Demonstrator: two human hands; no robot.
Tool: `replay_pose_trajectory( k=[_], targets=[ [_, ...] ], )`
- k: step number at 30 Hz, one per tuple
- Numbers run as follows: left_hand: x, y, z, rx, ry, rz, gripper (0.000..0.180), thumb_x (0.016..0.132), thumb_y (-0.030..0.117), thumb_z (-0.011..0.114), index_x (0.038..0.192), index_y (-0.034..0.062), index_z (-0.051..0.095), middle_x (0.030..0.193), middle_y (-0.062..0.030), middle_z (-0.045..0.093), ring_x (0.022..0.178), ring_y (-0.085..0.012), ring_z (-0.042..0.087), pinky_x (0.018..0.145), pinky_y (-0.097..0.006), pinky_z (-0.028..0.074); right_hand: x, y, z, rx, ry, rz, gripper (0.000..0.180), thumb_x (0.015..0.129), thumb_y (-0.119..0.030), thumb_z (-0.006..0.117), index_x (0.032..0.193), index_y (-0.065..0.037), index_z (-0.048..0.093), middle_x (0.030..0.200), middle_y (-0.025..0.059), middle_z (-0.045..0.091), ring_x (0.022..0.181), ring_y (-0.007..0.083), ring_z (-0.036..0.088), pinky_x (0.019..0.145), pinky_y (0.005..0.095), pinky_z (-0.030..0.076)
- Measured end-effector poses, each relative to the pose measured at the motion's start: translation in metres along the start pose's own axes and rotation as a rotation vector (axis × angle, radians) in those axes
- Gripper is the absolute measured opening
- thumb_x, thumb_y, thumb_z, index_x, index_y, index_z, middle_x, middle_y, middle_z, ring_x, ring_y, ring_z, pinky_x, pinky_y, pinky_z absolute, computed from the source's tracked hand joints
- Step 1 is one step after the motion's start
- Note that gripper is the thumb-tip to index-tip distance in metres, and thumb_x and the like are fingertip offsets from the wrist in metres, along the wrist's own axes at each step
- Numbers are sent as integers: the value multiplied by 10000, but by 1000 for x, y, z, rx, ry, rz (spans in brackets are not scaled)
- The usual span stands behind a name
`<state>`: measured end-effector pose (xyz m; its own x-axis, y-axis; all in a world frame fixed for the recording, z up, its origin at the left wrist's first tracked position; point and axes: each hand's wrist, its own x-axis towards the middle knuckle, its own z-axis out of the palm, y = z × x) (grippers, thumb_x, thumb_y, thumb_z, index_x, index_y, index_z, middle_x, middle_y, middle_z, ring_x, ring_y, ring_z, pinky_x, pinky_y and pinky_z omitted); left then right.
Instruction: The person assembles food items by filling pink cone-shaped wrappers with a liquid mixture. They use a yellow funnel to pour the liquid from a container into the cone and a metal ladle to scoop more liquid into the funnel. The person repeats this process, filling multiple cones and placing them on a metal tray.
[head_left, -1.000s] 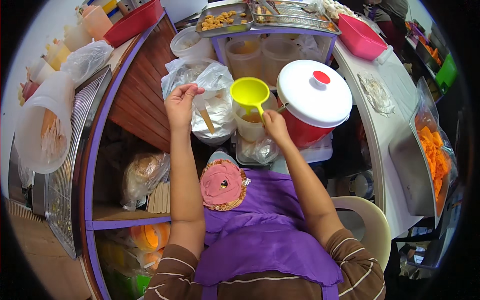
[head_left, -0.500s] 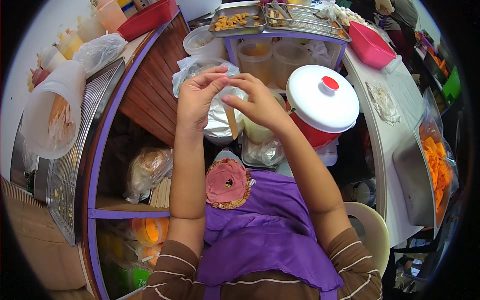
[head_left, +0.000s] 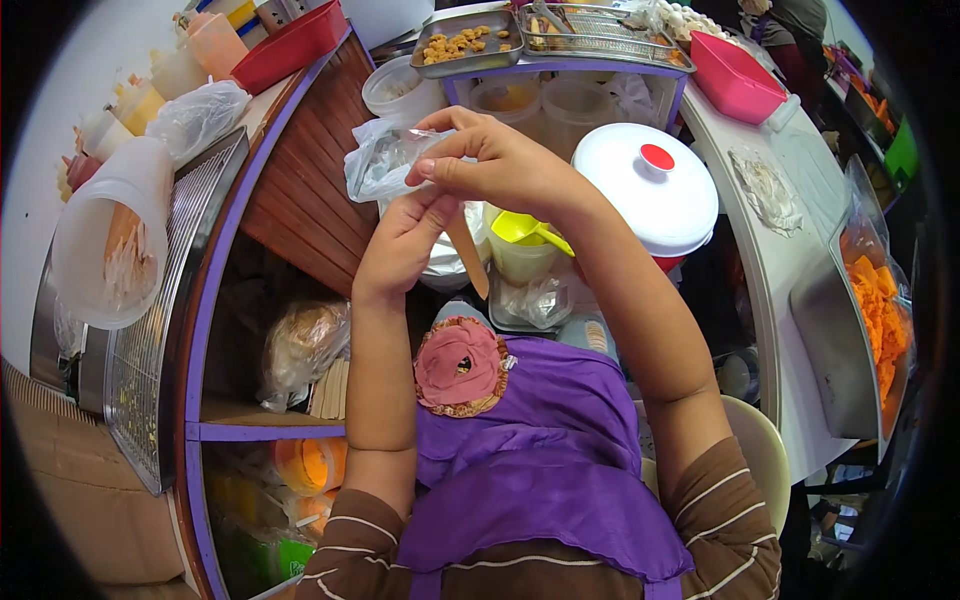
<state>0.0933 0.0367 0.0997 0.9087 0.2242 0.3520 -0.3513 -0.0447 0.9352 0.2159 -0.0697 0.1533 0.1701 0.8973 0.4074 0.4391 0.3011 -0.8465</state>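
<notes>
In front of my chest, both hands are raised close together. My left hand (head_left: 397, 240) pinches the top of a narrow plastic bag with tan filling (head_left: 467, 255), which hangs down between my arms. Above it, my right hand (head_left: 495, 165) is bent over, thumb and fingertips closed near the bag's upper end; my fingers hide what they grip. Behind the hands stand a crumpled white plastic bag (head_left: 372, 165) and a pale tub (head_left: 522, 264) with a lime-green scoop (head_left: 518, 228) in it.
To the right is a large red container with a white lid (head_left: 640, 195). A metal tray of brown pieces (head_left: 465, 45), a wire rack (head_left: 600, 42) and a pink basin (head_left: 738, 78) line the back. Orange shreds (head_left: 875, 325) fill a steel pan at right; a plastic jar (head_left: 110, 250) lies at left.
My right hand has moved left and over the left one, which has dropped lower. The tan-filled bag hangs slightly lower, and the green scoop has come into view.
</notes>
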Motion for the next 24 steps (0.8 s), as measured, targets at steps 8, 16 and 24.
replay_pose_trajectory(
  k=[8, 16, 24],
  targets=[
    [0, 18, -8, 42, 50, 79, 286, 906, 222, 455, 1009, -21, 566, 967, -51, 597, 929, -115, 523, 825, -262, 396, -2, -47, -5, -602, 319, -578, 260, 692, -89, 590, 948, -61, 627, 1059, 43, 518, 1060, 210, 456, 937, 351, 338],
    [-3, 14, -18, 129, 148, 27, 206, 897, 152, 463, 998, -11, 538, 940, -35, 569, 895, -101, 510, 795, -244, 393, 11, -42, 10, -1836, -79, -816, 132, 650, -192, 554, 740, -149, 641, 798, -79, 610, 1130, 138, 423, 1076, 452, 95],
    [-13, 16, -10, -112, 185, 138, 293, 906, 250, 454, 994, -14, 543, 881, -50, 561, 849, -146, 501, 834, -275, 367, 1, -50, 0, -1500, -71, -711, 76, 633, -156, 541, 632, -124, 610, 675, -60, 569, 959, 129, 483, 1068, 459, 124]
  ],
)
